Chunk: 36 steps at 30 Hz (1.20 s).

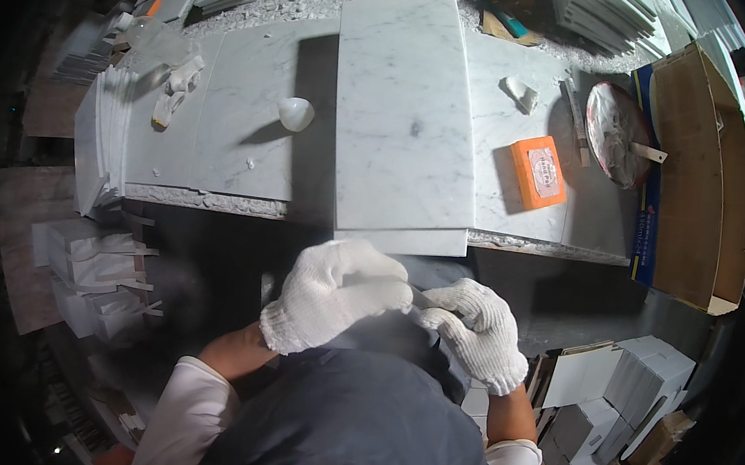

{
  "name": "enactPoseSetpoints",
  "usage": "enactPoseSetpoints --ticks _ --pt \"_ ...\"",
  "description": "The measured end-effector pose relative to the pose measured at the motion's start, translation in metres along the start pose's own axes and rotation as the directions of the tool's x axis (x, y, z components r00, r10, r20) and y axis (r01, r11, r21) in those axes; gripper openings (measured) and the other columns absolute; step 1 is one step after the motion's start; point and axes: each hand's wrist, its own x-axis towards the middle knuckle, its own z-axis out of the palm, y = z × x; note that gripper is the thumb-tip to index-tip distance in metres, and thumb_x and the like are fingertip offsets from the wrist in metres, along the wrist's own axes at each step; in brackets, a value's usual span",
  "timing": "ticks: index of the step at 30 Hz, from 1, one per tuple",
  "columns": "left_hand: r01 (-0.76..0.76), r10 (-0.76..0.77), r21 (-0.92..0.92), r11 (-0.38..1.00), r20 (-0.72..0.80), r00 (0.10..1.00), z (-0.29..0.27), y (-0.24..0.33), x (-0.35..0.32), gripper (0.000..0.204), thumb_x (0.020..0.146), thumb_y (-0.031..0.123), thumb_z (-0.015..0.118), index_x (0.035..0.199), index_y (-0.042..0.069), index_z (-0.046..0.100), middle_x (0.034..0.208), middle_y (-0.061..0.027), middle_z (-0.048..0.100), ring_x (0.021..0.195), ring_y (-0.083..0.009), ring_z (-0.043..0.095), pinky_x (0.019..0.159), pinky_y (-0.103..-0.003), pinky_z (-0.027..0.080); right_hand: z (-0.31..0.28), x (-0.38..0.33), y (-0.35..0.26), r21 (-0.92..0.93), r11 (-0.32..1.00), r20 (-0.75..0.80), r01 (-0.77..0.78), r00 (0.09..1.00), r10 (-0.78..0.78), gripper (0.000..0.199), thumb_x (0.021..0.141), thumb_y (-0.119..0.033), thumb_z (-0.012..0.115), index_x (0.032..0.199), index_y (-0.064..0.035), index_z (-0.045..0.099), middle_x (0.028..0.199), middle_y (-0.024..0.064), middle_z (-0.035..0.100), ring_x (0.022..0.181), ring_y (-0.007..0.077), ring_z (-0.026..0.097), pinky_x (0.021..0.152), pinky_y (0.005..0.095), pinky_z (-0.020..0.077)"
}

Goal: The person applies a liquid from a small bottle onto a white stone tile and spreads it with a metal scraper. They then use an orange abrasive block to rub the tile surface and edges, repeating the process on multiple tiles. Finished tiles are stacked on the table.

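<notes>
My left hand [341,292], in a white knitted work glove, is closed just off the front edge of a white, grey-veined marble slab [405,111]. My right hand [475,330], gloved the same way, is closed close beside it, thumb and fingers pinched together. A small dark sliver shows between the two hands; what it is cannot be made out. The slab lies raised over other slabs, its near end jutting past the bench edge. To its left sits a small white rounded cup-like piece [296,114], to its right an orange box [537,172] with a pale label.
A round dish [616,130] smeared with white paste holds a spatula [649,152]. Beside it stands an open cardboard box [692,172]. A crumpled glove [178,90] and upright tiles [102,138] are at left. White cartons [615,395] are stacked low on the right.
</notes>
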Motion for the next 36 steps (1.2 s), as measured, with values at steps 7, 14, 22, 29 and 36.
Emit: enactPoseSetpoints --ticks 7,14,22,29,36 --pt "-0.106 0.106 -0.002 0.994 -0.039 0.994 0.0 0.007 0.006 0.011 0.091 0.003 0.078 0.097 -0.004 0.071 0.081 -0.0089 0.072 0.07 -0.0114 0.066 0.065 -0.025 0.053 -0.016 -0.002 -0.003 -0.034 0.997 -0.053 -0.067 0.996 0.065 0.036 0.087 -0.037 0.079 0.1 -0.004 0.077 0.088 0.0108 0.072 0.081 0.0299 0.066 0.076 0.0378 0.0518" --pt "-0.152 0.157 0.071 0.986 -0.063 0.986 0.0 -0.001 0.014 0.009 0.095 0.006 0.074 0.097 -0.003 0.071 0.081 -0.0076 0.071 0.07 -0.0097 0.064 0.065 -0.025 0.051 -0.01 0.016 -0.008 -0.145 0.985 -0.131 0.097 0.985 -0.116 0.025 0.092 -0.023 0.074 0.112 -0.0071 0.076 0.096 0.0115 0.073 0.085 0.0306 0.069 0.078 0.0385 0.0548" --pt "-0.55 0.701 0.587 0.594 -0.043 0.712 -0.011 0.009 0.03 0.009 0.101 0.005 0.063 0.099 -0.003 0.068 0.089 -0.0093 0.069 0.071 -0.0101 0.062 0.065 -0.024 0.05 -0.014 0.014 -0.005 -0.03 0.996 -0.005 -0.087 0.996 0.087 0.023 0.095 -0.021 0.072 0.111 -0.0049 0.076 0.096 0.0117 0.074 0.085 0.0275 0.069 0.078 0.0359 0.0539" --pt "-0.37 0.437 0.25 0.895 -0.323 0.84 -0.03 0.019 0.028 0.023 0.102 0.002 0.06 0.122 -0.009 0.06 0.096 -0.0113 0.067 0.079 -0.0128 0.062 0.075 -0.026 0.053 -0.004 0.011 0.009 0.582 0.761 -0.076 -0.286 0.913 0.401 0.039 0.097 -0.03 0.076 0.11 0.0061 0.07 0.084 0.0048 0.069 0.075 0.011 0.064 0.071 0.0282 0.0558" --pt "-0.324 0.407 0.504 0.8 -0.06 0.911 -0.001 0.018 0.033 0.039 0.095 0.008 0.073 0.131 0.0 0.062 0.114 -0.0103 0.07 0.096 -0.0147 0.068 0.086 -0.028 0.055 0.001 0.018 0.005 0.583 0.758 -0.007 -0.294 0.931 0.366 0.035 0.098 -0.026 0.074 0.112 0.006 0.071 0.087 0.0056 0.071 0.078 0.0111 0.065 0.075 0.028 0.0551"
